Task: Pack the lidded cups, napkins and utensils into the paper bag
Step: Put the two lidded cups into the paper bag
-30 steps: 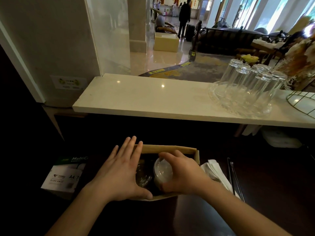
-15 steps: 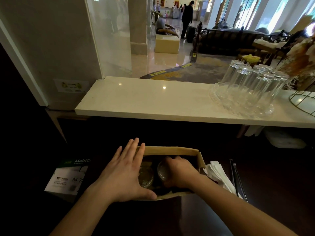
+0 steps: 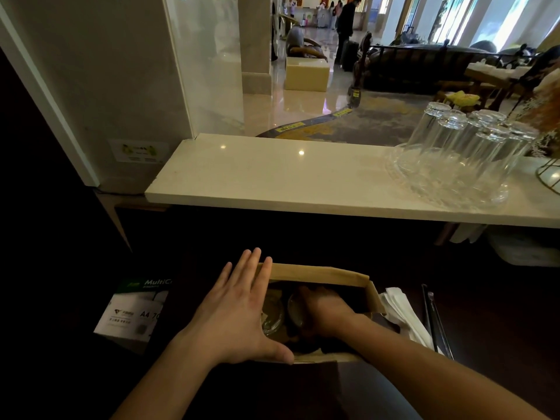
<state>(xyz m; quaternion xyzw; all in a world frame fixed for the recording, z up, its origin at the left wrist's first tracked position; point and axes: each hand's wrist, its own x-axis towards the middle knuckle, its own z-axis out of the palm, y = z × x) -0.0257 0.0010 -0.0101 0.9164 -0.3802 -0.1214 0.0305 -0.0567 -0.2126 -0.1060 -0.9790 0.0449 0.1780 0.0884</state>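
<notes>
I spread my flat left hand [image 3: 239,313] to brace the brown paper bag [image 3: 315,273]; my right hand [image 3: 322,310] grips a clear lidded plastic cup [image 3: 295,309], seating it inside.

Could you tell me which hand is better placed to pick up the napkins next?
The right hand: the napkins lie just right of the paper bag, on its side. The left hand lies flat against the bag's left edge, steadying it.

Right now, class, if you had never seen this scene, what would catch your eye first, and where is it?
Two bare hands at an open paper bag at bottom centre: the left hand lies flat on its left edge, the right hand reaches inside beside a lidded cup. Upturned drinking glasses crowd the pale counter, upper right.
</notes>
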